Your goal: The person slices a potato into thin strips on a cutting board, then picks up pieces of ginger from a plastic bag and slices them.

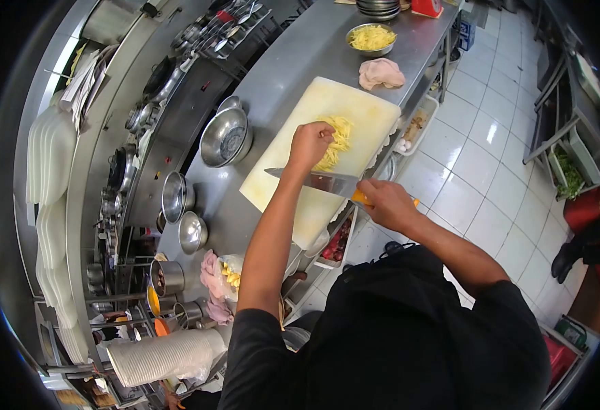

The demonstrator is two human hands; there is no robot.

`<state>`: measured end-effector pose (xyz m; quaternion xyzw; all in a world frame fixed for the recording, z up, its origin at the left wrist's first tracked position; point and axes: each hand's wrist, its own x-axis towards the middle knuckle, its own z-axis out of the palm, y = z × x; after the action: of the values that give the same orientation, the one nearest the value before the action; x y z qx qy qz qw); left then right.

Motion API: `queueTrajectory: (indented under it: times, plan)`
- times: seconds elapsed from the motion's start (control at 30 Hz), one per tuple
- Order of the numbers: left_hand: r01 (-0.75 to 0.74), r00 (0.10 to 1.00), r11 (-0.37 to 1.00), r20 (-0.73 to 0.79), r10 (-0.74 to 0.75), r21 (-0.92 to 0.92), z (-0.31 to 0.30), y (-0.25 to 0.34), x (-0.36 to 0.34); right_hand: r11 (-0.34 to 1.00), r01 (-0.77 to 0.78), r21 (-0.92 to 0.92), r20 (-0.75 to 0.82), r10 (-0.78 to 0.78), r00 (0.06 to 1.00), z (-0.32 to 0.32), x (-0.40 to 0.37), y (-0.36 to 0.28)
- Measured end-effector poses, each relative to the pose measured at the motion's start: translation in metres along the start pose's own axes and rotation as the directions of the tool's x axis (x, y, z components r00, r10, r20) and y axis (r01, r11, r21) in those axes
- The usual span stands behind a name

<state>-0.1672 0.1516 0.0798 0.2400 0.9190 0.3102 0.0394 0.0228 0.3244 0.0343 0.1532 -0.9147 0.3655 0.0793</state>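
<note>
My right hand (387, 203) is wrapped round the orange handle of a large knife (330, 183), whose blade lies flat-looking across the white cutting board (283, 147), pointing left and passing beneath my left forearm. At the left edge of a pile of yellow shreds (337, 140), my left hand (312, 142) has its fingers curled; what they hold, if anything, is hidden. Beyond the board sits a crumpled pink cloth (382, 73), and behind it a metal bowl (371, 52) heaped with similar yellow shreds (371, 37).
Metal bowls (225, 137) stand left of the board on the steel counter (262, 82). Nearer are a bag of yellow pieces (231, 275) and a pink cloth (212, 277). Stacked cups (156, 357) are at lower left. A person's dark shoe (567, 260) shows at right.
</note>
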Motion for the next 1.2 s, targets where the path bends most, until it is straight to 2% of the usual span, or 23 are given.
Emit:
queueTrajectory:
  times: [0.03,0.13,0.23,0.33,0.43,0.57,0.6,0.67,0.73,0.77,0.9,0.97,1.03,1.13,1.2]
  plan:
    - [-0.034,0.999,0.999,-0.027,0.035,0.032,0.001,0.001,0.006,1.000,-0.009,0.019,0.004,0.009,1.000,0.003,-0.003,-0.002]
    - [-0.106,0.994,0.969,0.052,0.097,0.222,0.004,0.002,0.020,0.997,-0.052,0.053,0.036,0.050,0.998,0.009,-0.009,-0.009]
    - [-0.128,0.991,0.970,0.055,0.119,0.205,0.007,0.000,0.027,0.994,-0.075,0.079,0.037,0.073,0.997,0.011,-0.013,-0.013]
    - [-0.106,0.992,0.952,0.092,0.083,0.288,0.008,-0.001,0.034,0.990,-0.095,0.109,0.044,0.091,0.995,0.009,-0.015,-0.016]
    - [-0.144,0.989,0.937,0.026,0.144,0.317,0.006,-0.005,0.030,0.987,-0.106,0.120,0.059,0.099,0.993,0.008,-0.016,-0.018]
    - [-0.132,0.979,0.964,-0.121,0.163,0.229,0.009,-0.014,0.024,0.986,-0.095,0.140,0.019,0.093,0.995,0.028,-0.018,-0.011]
    - [-0.187,0.963,0.955,-0.152,0.225,0.231,0.012,-0.020,0.026,0.980,-0.096,0.177,0.029,0.093,0.995,0.032,-0.018,-0.009]
    - [-0.224,0.932,0.944,-0.231,0.280,0.243,0.027,-0.034,0.035,0.967,-0.116,0.226,0.104,0.094,0.990,0.040,-0.011,-0.018]
    - [-0.193,0.923,0.939,-0.273,0.272,0.284,0.040,-0.031,0.046,0.954,-0.196,0.227,0.200,0.152,0.968,0.038,-0.007,-0.032]
    - [-0.225,0.917,0.945,-0.275,0.288,0.238,0.056,-0.039,0.056,0.945,-0.213,0.249,0.234,0.155,0.960,0.040,-0.007,-0.034]
    - [-0.083,0.943,0.985,-0.307,0.127,0.152,0.051,-0.010,0.047,0.895,-0.294,0.335,0.297,0.195,0.935,0.054,0.004,-0.036]
    - [-0.053,0.957,0.976,-0.268,0.109,0.210,0.035,0.008,0.032,0.844,-0.360,0.398,0.343,0.227,0.912,0.060,0.007,-0.036]
    - [-0.078,0.896,0.975,-0.414,0.161,0.210,0.064,-0.003,0.049,0.811,-0.337,0.478,0.372,0.160,0.914,0.061,0.010,-0.035]
    - [0.036,0.823,0.940,-0.544,0.165,0.340,0.063,0.013,0.027,0.774,-0.292,0.562,0.362,0.088,0.928,0.062,0.009,-0.042]
    - [0.062,0.922,0.947,-0.381,0.066,0.314,0.054,0.012,0.036,0.778,-0.297,0.553,0.343,0.112,0.933,0.059,0.008,-0.049]
